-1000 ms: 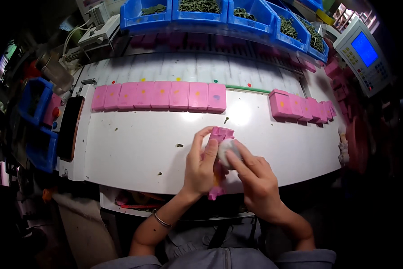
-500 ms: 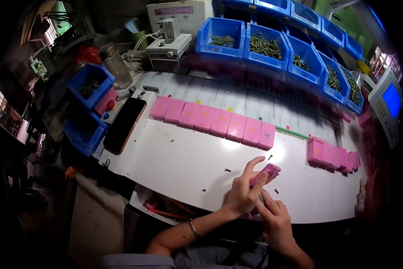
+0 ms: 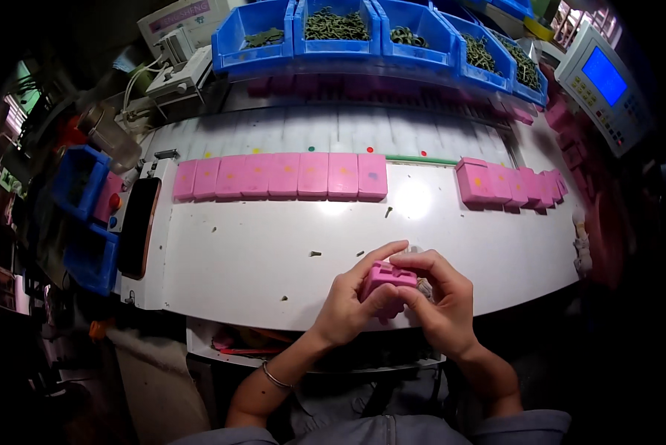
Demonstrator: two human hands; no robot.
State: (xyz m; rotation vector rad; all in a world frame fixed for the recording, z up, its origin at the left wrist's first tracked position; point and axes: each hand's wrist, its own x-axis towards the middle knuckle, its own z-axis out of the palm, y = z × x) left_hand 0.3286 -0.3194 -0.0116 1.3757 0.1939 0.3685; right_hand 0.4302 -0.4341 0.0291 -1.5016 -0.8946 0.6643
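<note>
Above the near edge of the white table, both hands grip a small pink rubber mold (image 3: 391,274) with notches in its upper side. My left hand (image 3: 345,305) wraps its left side, thumb across the front. My right hand (image 3: 445,305) closes on its right side, thumb and forefinger pressed to it. Something whitish shows by the right fingers; what it is cannot be made out. Several small dark green pieces lie on the table beyond the hands, among them one piece (image 3: 316,254) left of them and another (image 3: 388,212) farther off.
A row of pink molds (image 3: 283,176) stands along the table's middle, with a leaning group of pink molds (image 3: 496,185) to the right. Blue bins (image 3: 340,46) of green pieces line the back. A phone (image 3: 139,228) lies left; a control panel (image 3: 603,78) stands right.
My view has turned, so the table sits lower and straighter. The mold, tilted before, is now more level, and my right hand has come up from below onto its right side.
</note>
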